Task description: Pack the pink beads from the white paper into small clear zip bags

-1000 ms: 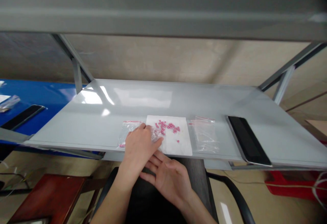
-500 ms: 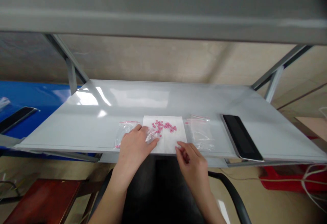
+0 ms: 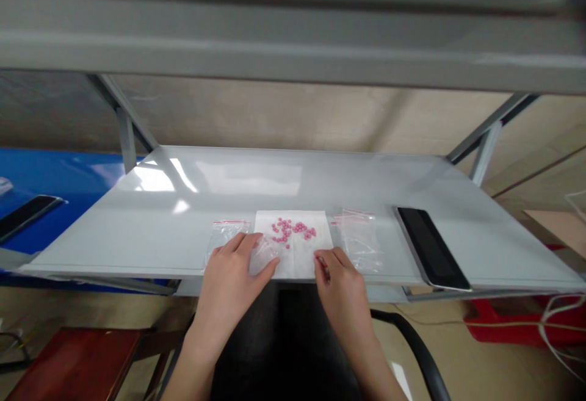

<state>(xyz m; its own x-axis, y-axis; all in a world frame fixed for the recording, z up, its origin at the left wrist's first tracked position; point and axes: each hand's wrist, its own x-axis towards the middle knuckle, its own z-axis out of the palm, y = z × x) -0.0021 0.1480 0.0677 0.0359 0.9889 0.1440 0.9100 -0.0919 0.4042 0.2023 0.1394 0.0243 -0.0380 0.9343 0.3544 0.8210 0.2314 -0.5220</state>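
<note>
Pink round beads or pellets [image 3: 300,227] lie in a loose cluster on a white paper sheet [image 3: 314,260] near the table's front edge. My left hand [image 3: 231,276] is at the sheet's left side, with a crumpled clear plastic bag [image 3: 265,254] between its thumb and fingers. Over the sheet's lower right corner is my right hand [image 3: 342,282], thumb and fingertips pinched together; whatever they hold is too small or hidden. A clear zip bag with a red strip [image 3: 229,226] lies partly beneath my left hand. More clear zip bags [image 3: 359,239] rest right of the sheet.
A black tablet-like device [image 3: 431,247] lies on the right of the white table [image 3: 238,190]. Low overhead runs a grey shelf beam [image 3: 293,53]. On the left are a blue table [image 3: 68,172] with another dark device [image 3: 28,215] and a reddish-brown stool [image 3: 77,361].
My left hand has drawn slightly left and toward me with the clear bag, uncovering more pink pieces. The right hand stays pinched, its fingers curled in a little more.
</note>
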